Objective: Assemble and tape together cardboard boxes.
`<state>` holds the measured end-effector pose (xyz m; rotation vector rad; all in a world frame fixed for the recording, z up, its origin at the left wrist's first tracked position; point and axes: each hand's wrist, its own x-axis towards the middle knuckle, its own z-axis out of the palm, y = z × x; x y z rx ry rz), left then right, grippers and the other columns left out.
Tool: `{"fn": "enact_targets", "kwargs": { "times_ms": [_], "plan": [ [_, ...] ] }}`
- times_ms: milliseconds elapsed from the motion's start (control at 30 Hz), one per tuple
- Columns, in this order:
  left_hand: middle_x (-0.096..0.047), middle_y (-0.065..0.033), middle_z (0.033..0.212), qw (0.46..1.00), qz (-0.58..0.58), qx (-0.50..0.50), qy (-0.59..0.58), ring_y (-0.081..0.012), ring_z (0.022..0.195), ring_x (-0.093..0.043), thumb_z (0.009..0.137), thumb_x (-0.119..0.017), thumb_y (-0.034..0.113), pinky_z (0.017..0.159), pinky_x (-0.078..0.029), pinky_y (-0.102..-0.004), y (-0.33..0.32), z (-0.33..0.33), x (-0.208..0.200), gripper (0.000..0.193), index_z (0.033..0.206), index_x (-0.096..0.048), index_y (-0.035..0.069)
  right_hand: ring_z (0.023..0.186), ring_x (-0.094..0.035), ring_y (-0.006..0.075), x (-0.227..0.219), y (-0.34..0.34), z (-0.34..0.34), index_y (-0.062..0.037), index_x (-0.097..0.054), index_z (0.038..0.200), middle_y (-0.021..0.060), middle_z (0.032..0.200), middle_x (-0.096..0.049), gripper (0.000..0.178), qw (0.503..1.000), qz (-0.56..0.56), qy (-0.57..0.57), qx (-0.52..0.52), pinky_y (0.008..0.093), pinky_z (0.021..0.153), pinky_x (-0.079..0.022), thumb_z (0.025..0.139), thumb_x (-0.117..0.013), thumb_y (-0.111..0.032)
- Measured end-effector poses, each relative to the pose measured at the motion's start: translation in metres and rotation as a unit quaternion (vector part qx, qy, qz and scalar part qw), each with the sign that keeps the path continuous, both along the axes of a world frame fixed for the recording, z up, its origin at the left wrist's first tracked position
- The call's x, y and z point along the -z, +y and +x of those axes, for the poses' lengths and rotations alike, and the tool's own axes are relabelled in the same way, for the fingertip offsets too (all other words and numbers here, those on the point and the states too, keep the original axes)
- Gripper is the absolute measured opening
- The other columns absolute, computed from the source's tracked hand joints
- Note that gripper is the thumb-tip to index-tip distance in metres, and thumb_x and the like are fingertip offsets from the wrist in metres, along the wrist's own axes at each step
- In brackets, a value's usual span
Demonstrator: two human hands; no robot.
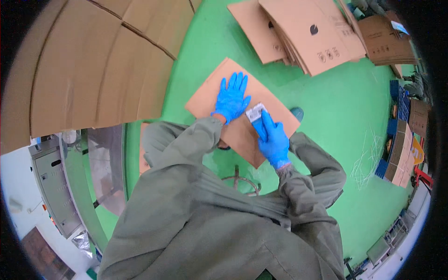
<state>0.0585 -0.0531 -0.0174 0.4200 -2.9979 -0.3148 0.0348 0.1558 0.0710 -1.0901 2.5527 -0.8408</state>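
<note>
A flat piece of brown cardboard [247, 140] lies across my knees, tilted so that one corner points away from me. My left hand [232, 99], in a blue glove, rests palm down on its upper left part with fingers stretched out. In my right hand [274, 142], also gloved in blue, is a small tool with a blue body and a white, printed-looking end [255, 112]. That white end lies over the middle of the cardboard, close to my left hand. My right fingers wrap the blue part and partly hide it, so its exact kind does not show.
Large cardboard boxes [79, 65] stand stacked at the left. Flattened cartons [317, 35] lie piled on the green floor [340, 107] at the far right. Loose pale strapping [366, 161], blue crates [394, 126] and more cartons are on the right. A grey metal cabinet [56, 182] stands lower left.
</note>
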Motion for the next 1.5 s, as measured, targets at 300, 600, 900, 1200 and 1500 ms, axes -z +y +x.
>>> {"fn": "enact_targets", "kwargs": {
  "times_ms": [300, 600, 900, 1200, 1500],
  "plan": [
    [-0.062, -0.0246, 0.106, 0.953, 0.116, -0.279, -0.034, -0.0406, 0.097, -0.060, 0.087, -0.048, 0.059, 0.084, -0.048, -0.0451, -0.089, -0.008, -0.001, 0.068, 0.113, -0.055, -0.003, 0.114, -0.053, 0.0293, -0.012, 0.002, -0.004, -0.0084, -0.034, 0.144, 0.0157, 0.120, -0.055, 0.079, 0.943, -0.203, -0.124, 0.232, 0.0371, 0.096, -0.043, 0.069, -0.061, -0.004],
    [-0.064, -0.0266, 0.094, 0.951, 0.163, -0.258, -0.040, -0.0426, 0.088, -0.061, 0.085, -0.044, 0.064, 0.079, -0.049, -0.0495, -0.045, 0.011, -0.016, 0.069, 0.094, -0.064, -0.002, 0.119, -0.048, 0.0247, 0.055, 0.094, -0.006, -0.0112, -0.021, 0.148, 0.0067, 0.144, -0.036, 0.087, 0.637, -0.455, -0.533, 0.319, 0.0366, 0.104, -0.039, 0.065, -0.045, 0.001],
    [-0.064, -0.0277, 0.094, 0.940, 0.268, -0.190, -0.087, -0.0437, 0.089, -0.062, 0.078, -0.051, 0.069, 0.080, -0.049, -0.0487, -0.098, 0.004, -0.039, 0.076, 0.092, -0.068, -0.003, 0.128, -0.036, 0.0197, 0.045, 0.056, -0.014, -0.0067, -0.013, 0.150, 0.0075, 0.147, -0.029, 0.082, 0.814, -0.332, -0.394, 0.269, 0.0305, 0.105, -0.031, 0.076, -0.046, 0.000],
    [-0.064, -0.0270, 0.096, 0.946, 0.192, -0.247, -0.088, -0.0410, 0.092, -0.061, 0.083, -0.048, 0.066, 0.083, -0.048, -0.0467, -0.090, 0.001, -0.010, 0.069, 0.091, -0.064, -0.001, 0.116, -0.048, 0.0222, 0.042, 0.053, -0.031, -0.0030, -0.021, 0.147, 0.0118, 0.135, -0.041, 0.078, 0.822, -0.120, -0.474, 0.293, 0.0307, 0.096, -0.040, 0.076, -0.053, -0.002],
    [-0.056, -0.0265, 0.120, 0.942, 0.265, -0.193, -0.066, -0.0395, 0.108, -0.055, 0.083, -0.048, 0.066, 0.094, -0.043, -0.0444, -0.096, 0.006, 0.003, 0.080, 0.122, -0.052, -0.004, 0.085, -0.057, 0.0372, 0.002, -0.007, 0.010, -0.0181, -0.037, 0.143, 0.0178, 0.102, -0.050, 0.078, 1.000, 0.028, -0.015, 0.001, 0.0430, 0.071, -0.050, 0.070, -0.063, -0.010]
  ]
}}
